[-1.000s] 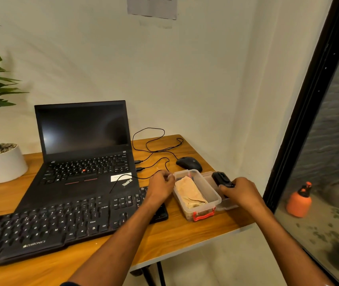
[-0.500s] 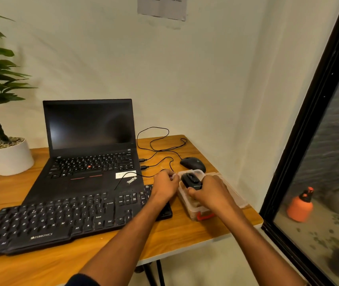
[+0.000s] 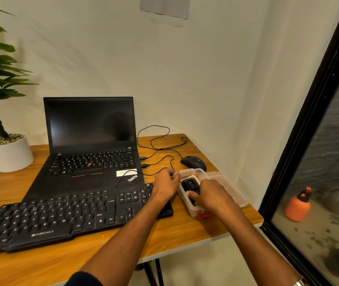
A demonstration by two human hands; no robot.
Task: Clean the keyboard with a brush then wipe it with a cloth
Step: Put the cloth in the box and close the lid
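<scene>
The right hand (image 3: pixel 212 195) is over a small clear box (image 3: pixel 189 200) near the right end of the wooden counter (image 3: pixel 185 230). Its fingers are curled round a black brush (image 3: pixel 189 185), holding it just inside the top of the box, on top of a bit of tan cloth (image 3: pixel 197 178) that peeks out past the brush. The left hand (image 3: pixel 165 183) is beside it, with its fingers bent and pinching the left rim of the box. The box has a red clip (image 3: pixel 203 214) at its near end, and its clear lid (image 3: pixel 226 188) lies flat on the counter, touching the box on the right side. A big black keyboard (image 3: pixel 61 217) lies along the front of the counter, to the left of the box, and the left wrist is over its right end. Behind the keyboard is an open black laptop (image 3: pixel 90 141) with a dark screen. A black mouse (image 3: pixel 193 163) sits just behind the box, and thin black wires (image 3: pixel 158 141) loop from it to the side of the laptop. A green plant in a white pot (image 3: pixel 9 153) stands at the far left of the counter. Down on the floor outside the glass is an orange bottle (image 3: pixel 297 207).
</scene>
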